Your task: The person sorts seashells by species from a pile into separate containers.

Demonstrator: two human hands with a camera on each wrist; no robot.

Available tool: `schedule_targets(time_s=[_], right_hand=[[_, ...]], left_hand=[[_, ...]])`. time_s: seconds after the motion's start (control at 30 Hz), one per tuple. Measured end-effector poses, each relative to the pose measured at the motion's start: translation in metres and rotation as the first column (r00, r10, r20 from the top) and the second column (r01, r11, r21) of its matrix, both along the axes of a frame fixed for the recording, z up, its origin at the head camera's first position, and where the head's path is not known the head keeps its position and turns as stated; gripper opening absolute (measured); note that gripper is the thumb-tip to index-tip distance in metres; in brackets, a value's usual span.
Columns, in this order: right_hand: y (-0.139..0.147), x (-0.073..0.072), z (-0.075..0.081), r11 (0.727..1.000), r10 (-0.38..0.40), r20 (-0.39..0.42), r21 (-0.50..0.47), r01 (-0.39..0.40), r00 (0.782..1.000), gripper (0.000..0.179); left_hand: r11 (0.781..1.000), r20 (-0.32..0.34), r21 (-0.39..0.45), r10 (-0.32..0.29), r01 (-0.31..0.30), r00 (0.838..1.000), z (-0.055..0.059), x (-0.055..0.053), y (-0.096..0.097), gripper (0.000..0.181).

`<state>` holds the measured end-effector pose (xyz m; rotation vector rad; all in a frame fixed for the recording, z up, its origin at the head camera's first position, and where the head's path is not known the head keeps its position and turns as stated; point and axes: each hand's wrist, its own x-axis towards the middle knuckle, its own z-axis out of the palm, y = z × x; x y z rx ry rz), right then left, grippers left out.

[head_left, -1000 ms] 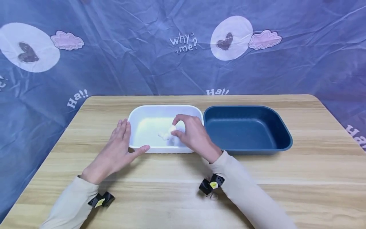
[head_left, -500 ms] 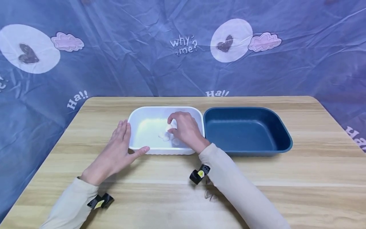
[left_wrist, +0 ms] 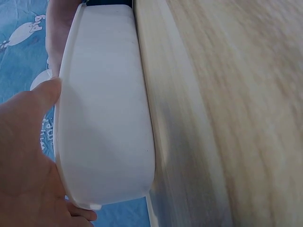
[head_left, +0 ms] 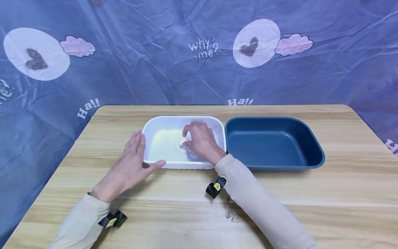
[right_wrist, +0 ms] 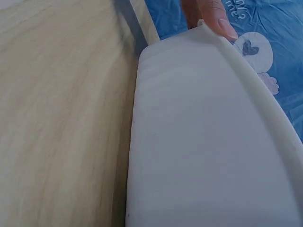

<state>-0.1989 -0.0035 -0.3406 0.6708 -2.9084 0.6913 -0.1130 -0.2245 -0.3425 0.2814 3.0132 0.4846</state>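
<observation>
Pinching one white piece point(head_left: 183, 141) between thumb and index finger of the right hand point(head_left: 202, 141), gripping it at that hand's left side, inside the white tray point(head_left: 160, 143) and toward the tray's right half. Showing no readable long axis in so small and pale a lump, but running both trays' long axes left to right. Setting the blue tray point(head_left: 267, 150) just right of the white one, so placing the right hand nearer to both the piece and the blue tray. Reaching in over the near rim with the right wrist, bringing the fingertips close above the loose pieces point(head_left: 182, 151); being unable to tell from the head view whether touching them, and seeing only tray wall there in the right wrist view. Laying the left hand point(head_left: 129, 167) around the white tray's near left corner, thumb resting on the near rim, fingers stretching straight along the left end, gripping no piece. Counting two hands, two trays, one pinched piece, two wrist cameras point(head_left: 216, 187) and one table point(head_left: 174, 211); guessing at several loose pieces, blurring too much into the white floor for an exact number. Making out, near the right sleeve point(head_left: 261, 205), at least two faint clear bits point(head_left: 236, 218) on the table.
</observation>
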Motion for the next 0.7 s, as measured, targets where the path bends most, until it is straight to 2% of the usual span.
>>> schedule_targets(time_s=[0.3, 0.47, 0.6, 0.7], right_hand=[[0.007, 0.004, 0.004, 0.999, -0.004, 0.048, -0.047, 0.006, 0.999, 0.018], [0.030, 0.021, 0.016, 0.991, 0.080, -0.043, -0.102, -0.084, 0.996, 0.018], [0.057, 0.044, 0.026, 0.973, 0.175, -0.142, -0.124, -0.193, 0.974, 0.017], [0.080, 0.059, 0.030, 0.957, 0.214, -0.212, -0.151, -0.249, 0.953, 0.019]], left_hand=[[1.000, -0.003, -0.006, -0.008, 0.008, 1.000, -0.001, -0.002, 0.002, 0.112], [1.000, 0.010, -0.006, -0.018, 0.018, 1.000, -0.001, -0.004, 0.000, 0.113], [0.999, 0.029, 0.017, -0.038, 0.037, 0.999, 0.001, -0.005, -0.001, 0.108], [0.997, 0.025, 0.047, -0.065, 0.064, 0.998, 0.003, -0.004, -0.001, 0.098]])
